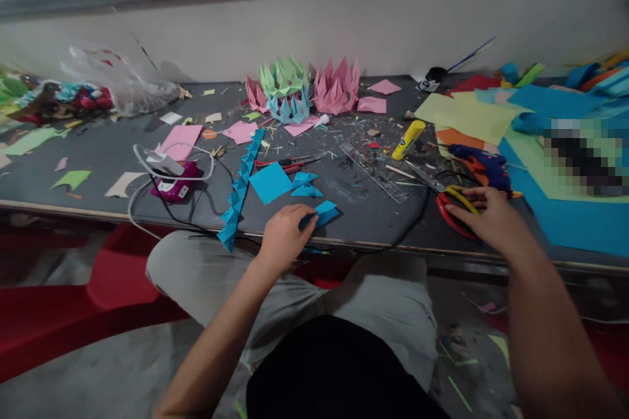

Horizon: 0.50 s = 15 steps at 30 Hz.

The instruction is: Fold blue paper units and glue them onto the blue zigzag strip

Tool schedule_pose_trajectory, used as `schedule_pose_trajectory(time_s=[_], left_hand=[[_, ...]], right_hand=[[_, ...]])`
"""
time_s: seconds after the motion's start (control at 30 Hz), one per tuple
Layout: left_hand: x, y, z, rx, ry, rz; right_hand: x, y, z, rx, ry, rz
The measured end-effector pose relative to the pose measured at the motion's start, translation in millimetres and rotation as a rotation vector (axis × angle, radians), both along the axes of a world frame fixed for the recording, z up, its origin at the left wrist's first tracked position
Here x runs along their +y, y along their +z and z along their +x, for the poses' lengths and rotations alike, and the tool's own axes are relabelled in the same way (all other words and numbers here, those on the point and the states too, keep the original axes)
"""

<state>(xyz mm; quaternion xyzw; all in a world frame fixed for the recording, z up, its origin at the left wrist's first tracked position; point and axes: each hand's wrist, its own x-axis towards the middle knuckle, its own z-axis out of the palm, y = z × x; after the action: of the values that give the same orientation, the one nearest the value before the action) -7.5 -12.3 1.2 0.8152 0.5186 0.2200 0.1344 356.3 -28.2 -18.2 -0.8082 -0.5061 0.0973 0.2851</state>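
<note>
My left hand (285, 234) pinches a small folded piece of blue paper (326, 212) near the table's front edge. Just beyond it lie a flat blue paper square (270, 182) and a folded blue paper piece (305, 184). To the left stretches a zigzag strip of joined blue folds (240, 184), its near end hanging past the edge. On the right, my right hand (494, 217) has its fingers closed at the handles of scissors (455, 200), one loop red and one yellow. The scissors' blades point away from me, toward the glue stick (409, 139).
Pink, green and light-blue folded paper crowns (337, 88) stand at the back. A clear ruler (376, 173), a blue hot glue gun (484, 165), a purple power socket block (177, 183) with cables and coloured paper sheets (584, 222) lie around. Scraps litter the table.
</note>
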Motion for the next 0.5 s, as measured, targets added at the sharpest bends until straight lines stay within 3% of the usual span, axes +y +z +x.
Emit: schedule_pose_trajectory(time_s=[0.13, 0.2, 0.33, 0.4, 0.5], left_hand=[[1.0, 0.0, 1.1, -0.200, 0.078, -0.036], [-1.3, -0.7, 4.6, -0.320, 0.127, -0.052], [-11.6, -1.0, 17.0, -0.468, 0.187, -0.094], [-17.9, -0.5, 23.2, -0.487, 0.189, -0.118], [-24.6, -0.5, 29.0, -0.545, 0.192, -0.159]], right_hand=[[-11.6, 8.5, -27.4, -0.207, -0.025, 0.267], [-21.2, 12.7, -63.0, -0.094, 0.049, 0.367], [-31.7, 17.9, -146.4, 0.347, 0.455, 0.130], [-27.6, 19.1, -174.5, 0.401, 0.532, 0.089], [-14.3, 19.5, -191.3, 0.278, 0.523, 0.102]])
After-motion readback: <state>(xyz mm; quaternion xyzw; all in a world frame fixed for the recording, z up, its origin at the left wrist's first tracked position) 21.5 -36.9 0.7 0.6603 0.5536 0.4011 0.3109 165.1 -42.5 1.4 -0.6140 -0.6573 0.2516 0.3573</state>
